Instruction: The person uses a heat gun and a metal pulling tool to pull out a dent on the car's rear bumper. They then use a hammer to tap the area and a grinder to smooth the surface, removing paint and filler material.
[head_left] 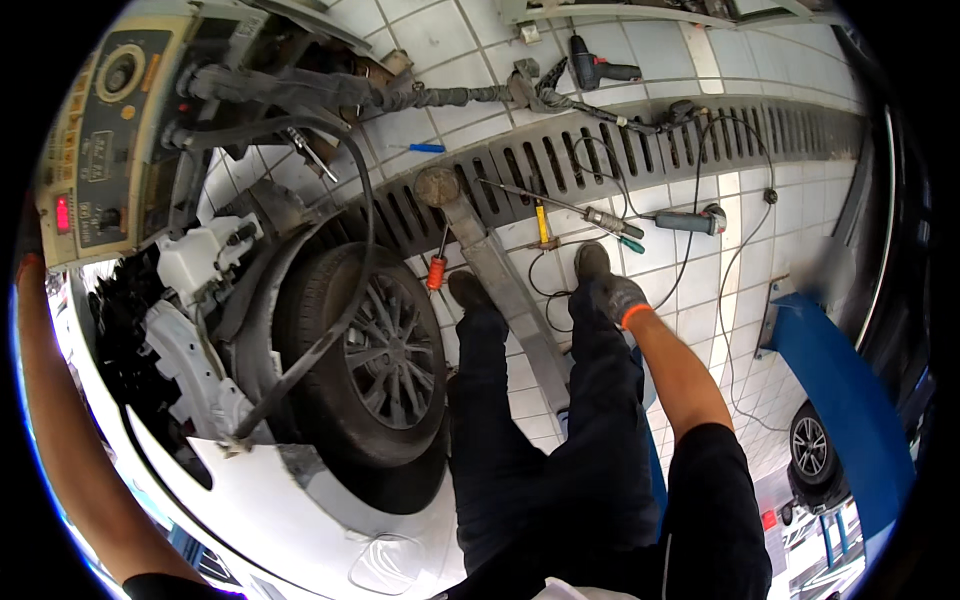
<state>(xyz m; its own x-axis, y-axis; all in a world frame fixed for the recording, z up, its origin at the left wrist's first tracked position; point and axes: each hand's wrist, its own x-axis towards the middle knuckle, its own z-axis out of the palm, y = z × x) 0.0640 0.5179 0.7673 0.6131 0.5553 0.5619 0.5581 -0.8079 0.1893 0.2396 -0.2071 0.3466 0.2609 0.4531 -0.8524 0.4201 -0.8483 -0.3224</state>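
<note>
At the far left edge, my left arm reaches up to a yellowish control panel (105,150) with knobs and a red lit display. My gloved left hand (29,235) is in shadow beside the panel, and its fingers are hidden. My right hand (622,298), in a grey glove with an orange cuff, is down by my right leg; how its fingers lie is unclear. Between the panel and my legs is a white car (270,520) with its front corner opened up, showing a wheel (385,350) and a white plastic tank (208,258). A black cable (366,215) hangs from the panel machine across the wheel.
On the tiled floor lie a cordless drill (597,66), an angle grinder (690,221), an orange-handled screwdriver (437,270), a yellow-handled hammer (543,224) and loose cords. A metal beam (500,270) extends between my feet. A drain grate (590,155) crosses behind; a blue post (840,390) stands right.
</note>
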